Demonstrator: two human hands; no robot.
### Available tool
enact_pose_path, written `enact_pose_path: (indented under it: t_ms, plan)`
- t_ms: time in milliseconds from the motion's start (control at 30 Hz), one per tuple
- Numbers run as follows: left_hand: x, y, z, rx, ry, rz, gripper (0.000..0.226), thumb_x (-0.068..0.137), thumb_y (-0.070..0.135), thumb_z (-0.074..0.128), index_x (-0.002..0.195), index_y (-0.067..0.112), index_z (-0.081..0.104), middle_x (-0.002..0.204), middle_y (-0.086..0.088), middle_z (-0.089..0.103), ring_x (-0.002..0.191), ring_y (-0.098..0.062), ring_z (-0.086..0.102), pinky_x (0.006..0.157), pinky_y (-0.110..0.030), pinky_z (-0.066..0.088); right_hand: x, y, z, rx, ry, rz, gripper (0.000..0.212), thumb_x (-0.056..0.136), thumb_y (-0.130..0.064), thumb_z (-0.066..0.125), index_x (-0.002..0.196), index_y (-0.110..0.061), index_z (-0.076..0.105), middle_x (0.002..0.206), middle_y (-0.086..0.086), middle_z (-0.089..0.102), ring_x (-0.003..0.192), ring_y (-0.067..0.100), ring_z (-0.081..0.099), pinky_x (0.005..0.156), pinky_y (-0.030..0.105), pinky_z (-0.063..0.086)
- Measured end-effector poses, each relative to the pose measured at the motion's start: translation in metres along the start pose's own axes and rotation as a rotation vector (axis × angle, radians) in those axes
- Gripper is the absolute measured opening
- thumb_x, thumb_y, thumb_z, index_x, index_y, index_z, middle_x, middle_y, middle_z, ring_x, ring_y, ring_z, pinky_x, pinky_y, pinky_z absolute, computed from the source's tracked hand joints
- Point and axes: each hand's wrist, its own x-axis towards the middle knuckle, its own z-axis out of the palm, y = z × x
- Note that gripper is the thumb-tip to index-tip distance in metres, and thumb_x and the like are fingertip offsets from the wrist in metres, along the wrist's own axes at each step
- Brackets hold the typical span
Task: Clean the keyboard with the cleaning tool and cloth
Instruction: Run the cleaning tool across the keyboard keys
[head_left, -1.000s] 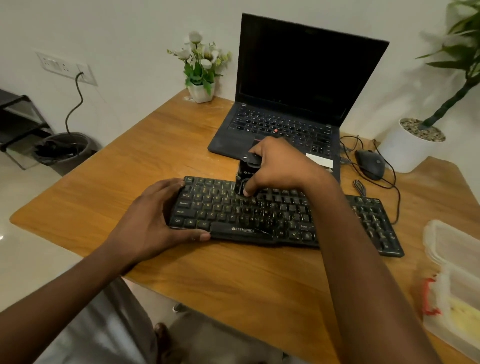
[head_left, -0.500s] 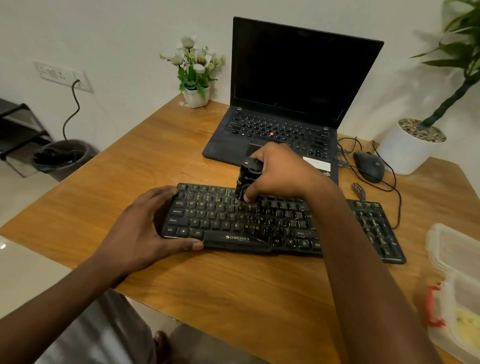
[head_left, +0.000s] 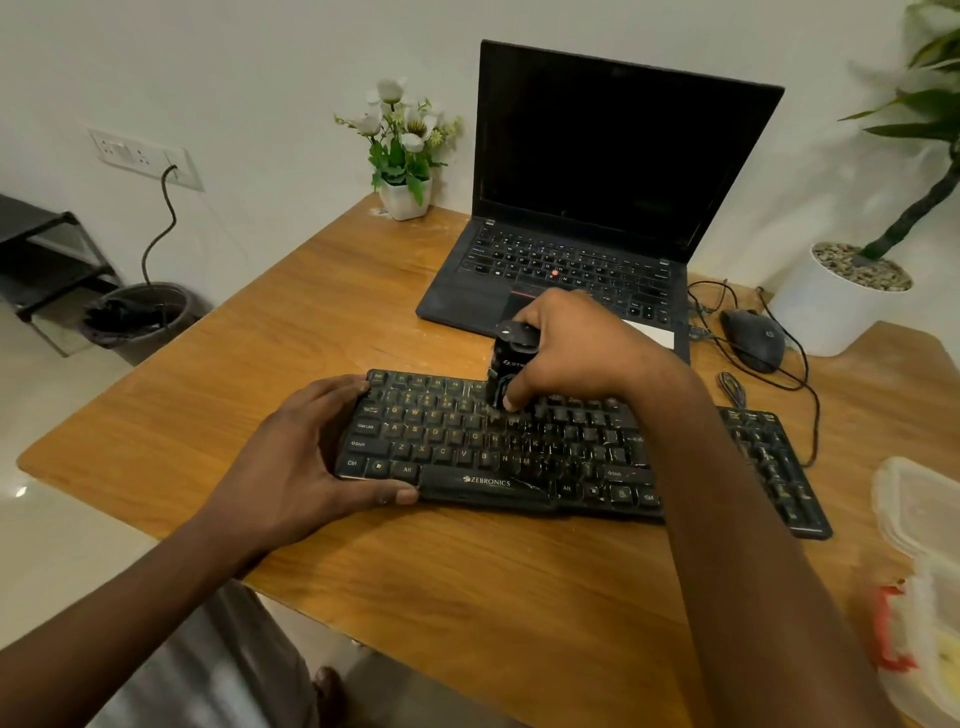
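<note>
The black keyboard (head_left: 467, 441) lies near the middle of the wooden table (head_left: 467, 597), just in front of an open laptop (head_left: 613, 156). The left hand (head_left: 306, 462) grips its left end, thumb on the near edge and fingers at the far corner. The right hand (head_left: 576, 353) is curled around a small black cleaning tool (head_left: 509, 364), held upright with its lower end on the upper key rows. A mouse (head_left: 753, 338) sits far right.

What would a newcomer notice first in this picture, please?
The right hand grips a black cleaning tool, its tip on the upper rows of the keyboard, while the left hand holds the keyboard's left end. Behind them stands an open laptop with a dark screen.
</note>
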Motion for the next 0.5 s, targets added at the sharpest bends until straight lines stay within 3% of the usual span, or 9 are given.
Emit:
enact_pose_path:
  t_ms: [133,300,400,500]
  plan:
    - [0.001,0.0,-0.001,0.002,0.0,-0.004,0.118,0.047,0.077,0.093,0.149,0.035,0.051,0.146,0.032,0.048,0.129,0.013,0.05,0.107,-0.022,0.046,0.003,-0.012,0.011,0.017,-0.008,-0.05,0.03,0.07,-0.013,0.097,0.091,-0.013,0.076,0.08,0.003,0.08,0.063,0.019,0.077,0.057,0.037,0.064]
    - [0.0,0.0,-0.001,0.024,0.002,-0.01,0.122,0.046,0.081,0.09,0.151,0.032,0.05,0.149,0.028,0.048,0.133,0.006,0.05,0.112,-0.033,0.048,0.0,-0.005,0.002,-0.044,-0.031,-0.033,0.032,0.066,-0.015,0.099,0.089,-0.014,0.077,0.081,0.001,0.079,0.069,0.019,0.077,0.06,0.036,0.063]
    - [0.0,0.0,-0.001,0.027,0.0,-0.011,0.123,0.045,0.082,0.089,0.151,0.032,0.05,0.149,0.028,0.048,0.132,0.006,0.05,0.112,-0.034,0.048,-0.003,0.001,-0.005,-0.08,-0.026,-0.011,0.034,0.064,-0.017,0.1,0.09,-0.014,0.078,0.085,0.002,0.079,0.076,0.021,0.077,0.068,0.042,0.064]
    - [-0.001,0.0,-0.001,0.025,0.002,-0.009,0.125,0.045,0.083,0.088,0.152,0.031,0.05,0.149,0.026,0.048,0.132,0.005,0.051,0.112,-0.034,0.049,-0.002,-0.003,-0.001,-0.069,-0.021,-0.027,0.032,0.064,-0.018,0.1,0.087,-0.013,0.078,0.082,0.003,0.079,0.074,0.021,0.077,0.066,0.041,0.063]
